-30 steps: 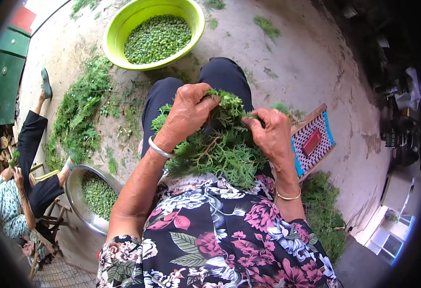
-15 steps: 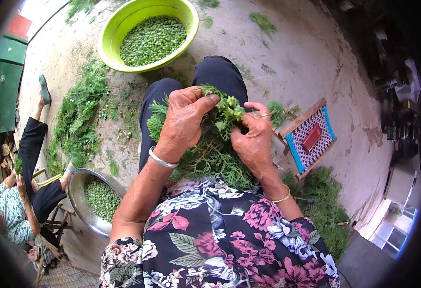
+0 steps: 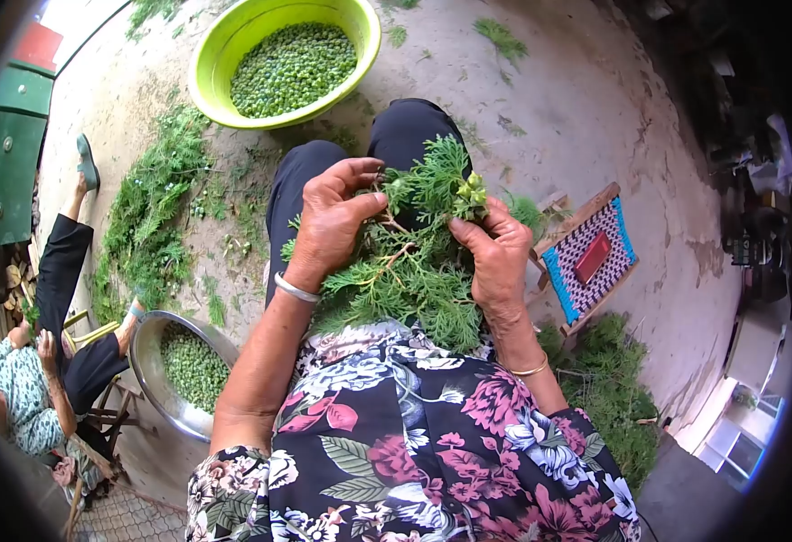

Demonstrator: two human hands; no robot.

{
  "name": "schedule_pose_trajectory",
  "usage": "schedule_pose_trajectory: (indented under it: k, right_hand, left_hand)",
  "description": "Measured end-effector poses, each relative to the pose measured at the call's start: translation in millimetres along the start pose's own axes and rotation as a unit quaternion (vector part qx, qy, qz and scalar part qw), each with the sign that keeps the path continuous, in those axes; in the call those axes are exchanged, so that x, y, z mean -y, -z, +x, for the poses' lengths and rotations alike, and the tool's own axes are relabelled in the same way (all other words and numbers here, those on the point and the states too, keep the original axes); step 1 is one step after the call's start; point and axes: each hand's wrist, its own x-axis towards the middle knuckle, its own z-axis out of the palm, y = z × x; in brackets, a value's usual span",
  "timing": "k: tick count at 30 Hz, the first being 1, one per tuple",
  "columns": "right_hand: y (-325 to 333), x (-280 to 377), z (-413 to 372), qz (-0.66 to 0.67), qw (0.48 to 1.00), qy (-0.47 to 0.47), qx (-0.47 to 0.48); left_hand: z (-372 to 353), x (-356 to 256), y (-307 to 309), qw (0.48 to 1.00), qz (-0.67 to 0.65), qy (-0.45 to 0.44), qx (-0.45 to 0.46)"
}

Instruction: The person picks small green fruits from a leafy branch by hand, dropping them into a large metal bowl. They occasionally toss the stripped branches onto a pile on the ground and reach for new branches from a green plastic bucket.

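Observation:
A leafy cypress branch (image 3: 387, 280) with a brown stem lies across my lap. My left hand (image 3: 328, 226) is at its upper left, with thumb and fingers apart beside the foliage and a small green cone (image 3: 396, 192). My right hand (image 3: 497, 257) pinches a cypress sprig (image 3: 441, 176) between thumb and fingers. A cluster of pale green cones (image 3: 471, 195) stands out just above that thumb. The curled fingertips of my right hand are partly hidden behind the sprig.
A lime-green basin (image 3: 210, 77) of green cones stands ahead, and a metal bowl (image 3: 150, 370) of them at left. Cut branches (image 3: 147, 226) cover the floor nearby. A woven stool (image 3: 563, 280) bears a red object (image 3: 593, 257). Another person (image 3: 25, 388) sits at left.
The cone cluster has moved right and now shows at my right hand. My left thumb and fingers have parted from the sprig. More of the branch on my lap is visible.

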Motion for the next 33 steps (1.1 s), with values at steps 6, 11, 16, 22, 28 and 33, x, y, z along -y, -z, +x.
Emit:
schedule_pose_trajectory:
  k: [6, 11, 16, 22, 28, 33]
  right_hand:
    - [-7, -7, 4, 0.005, 0.999, -0.042, -0.029]
    - [-7, -7, 5, -0.011, 0.999, -0.042, -0.027]
    - [-7, -5, 5, -0.011, 0.999, -0.033, -0.028]
    - [-6, -3, 4, -0.122, 0.991, 0.044, -0.010]
    - [-12, 10, -4, -0.164, 0.986, 0.040, -0.015]
    - [-10, 3, -2, -0.201, 0.975, 0.092, -0.023]
  left_hand:
    - [4, -20, -15, 0.607, 0.669, -0.425, -0.053]
    - [16, -12, -10, 0.740, 0.564, -0.360, 0.070]
    - [16, -13, -13, 0.800, 0.545, -0.245, 0.054]
    - [11, -22, -13, 0.742, 0.616, -0.245, 0.102]
    - [5, -21, -14, 0.714, 0.654, -0.221, 0.118]
    - [1, -17, -15, 0.986, 0.159, -0.034, 0.025]
